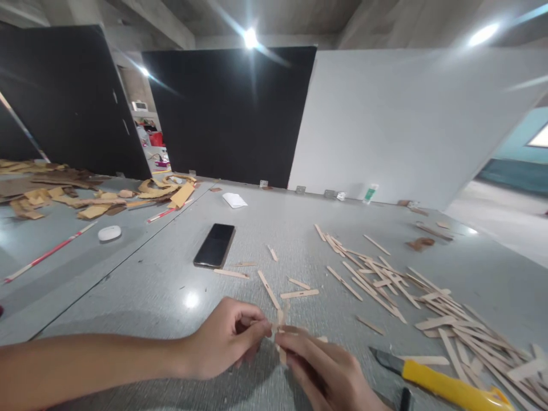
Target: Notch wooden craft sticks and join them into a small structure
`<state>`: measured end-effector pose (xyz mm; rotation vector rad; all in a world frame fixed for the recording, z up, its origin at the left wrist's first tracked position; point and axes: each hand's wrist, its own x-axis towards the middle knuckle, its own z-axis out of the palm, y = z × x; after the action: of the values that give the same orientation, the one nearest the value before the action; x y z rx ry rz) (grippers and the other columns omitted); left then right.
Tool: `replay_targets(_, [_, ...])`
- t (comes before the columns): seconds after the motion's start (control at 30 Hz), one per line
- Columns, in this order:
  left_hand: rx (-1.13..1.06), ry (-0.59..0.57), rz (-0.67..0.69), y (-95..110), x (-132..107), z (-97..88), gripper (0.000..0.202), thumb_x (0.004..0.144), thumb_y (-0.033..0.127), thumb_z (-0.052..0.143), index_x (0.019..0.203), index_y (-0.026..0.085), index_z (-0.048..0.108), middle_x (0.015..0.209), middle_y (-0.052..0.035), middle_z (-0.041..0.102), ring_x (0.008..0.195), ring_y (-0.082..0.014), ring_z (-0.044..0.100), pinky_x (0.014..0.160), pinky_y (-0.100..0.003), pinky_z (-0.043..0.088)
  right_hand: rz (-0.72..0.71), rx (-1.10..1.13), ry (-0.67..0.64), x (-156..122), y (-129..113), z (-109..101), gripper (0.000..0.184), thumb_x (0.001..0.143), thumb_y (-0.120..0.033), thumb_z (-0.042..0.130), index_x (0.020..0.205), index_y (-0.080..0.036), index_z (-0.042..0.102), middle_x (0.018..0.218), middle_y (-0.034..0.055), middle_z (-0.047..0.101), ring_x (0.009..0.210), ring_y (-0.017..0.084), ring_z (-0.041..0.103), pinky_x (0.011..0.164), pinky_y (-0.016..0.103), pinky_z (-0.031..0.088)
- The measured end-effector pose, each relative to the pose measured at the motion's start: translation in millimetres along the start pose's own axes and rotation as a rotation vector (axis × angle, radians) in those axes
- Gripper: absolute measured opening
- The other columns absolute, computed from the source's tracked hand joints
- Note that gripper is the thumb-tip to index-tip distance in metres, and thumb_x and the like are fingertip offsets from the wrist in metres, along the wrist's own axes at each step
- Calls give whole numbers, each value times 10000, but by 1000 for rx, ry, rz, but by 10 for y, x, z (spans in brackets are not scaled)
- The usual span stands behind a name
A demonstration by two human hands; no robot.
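My left hand (233,337) is closed in a pinch, its fingertips just left of the right ones. Whatever lies between its fingers is too small or hidden to name. In my right hand (327,365), thumb and fingers grip a wooden craft stick (282,356) that stands up between the two hands, partly covered by the fingers. Beyond the hands lie a few craft sticks with small slots, one pointing toward me (268,290) and one crosswise (299,294). Right of my right hand rests a yellow utility knife (449,385) with its dark blade out.
A large loose heap of craft sticks (462,325) spreads over the right side. A black phone (214,245) and a white oval case (109,233) lie left of centre. Torn cardboard scraps (94,200) cover the far left. Upright black (226,114) and white panels (385,120) border the table.
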<state>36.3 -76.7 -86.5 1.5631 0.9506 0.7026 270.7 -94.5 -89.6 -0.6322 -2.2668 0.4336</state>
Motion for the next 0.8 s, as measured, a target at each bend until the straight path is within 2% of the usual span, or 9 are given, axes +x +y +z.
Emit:
replay_targets(0.1, [39,-24,5,1,-3,1,438,1049,479,554,815,136,695,545,34,529,448,-89,470,458,-194,352,-21,-17,12,-18,1,-25,362,1045,-28,417,1300,-230,575,999,66,799,788,152,770,700,219,611])
replay_targets(0.27, [85,-68,26,38,0,11,438,1038,409,553,690,152,627,531,29,521,462,-88,462,470,-195,344,-99,-56,10,-3,-23,-56,432,994,36,410,1302,-217,576,1067,95,800,936,186,783,762,249,629])
replay_targets(0.47, [108,-41,19,30,-1,23,526,1062,502,498,654,174,549,530,22,528,453,-90,473,478,-199,362,11,-58,-6,-3,-24,-4,339,1012,-36,470,1265,-236,576,1021,59,772,779,165,737,689,264,600])
replay_targets(0.63, [114,-39,1,14,3,18,545,1058,559,493,694,165,592,561,4,577,445,-92,478,465,-200,360,-20,-174,24,-34,28,26,240,1050,-97,479,1233,-228,563,849,15,764,607,159,669,571,266,521])
replay_targets(0.8, [123,-59,0,17,8,16,576,1052,570,503,670,155,623,529,12,545,456,-94,471,479,-202,367,-69,-144,25,-2,2,18,203,1045,-83,480,1150,-222,586,863,37,751,700,169,711,618,249,545])
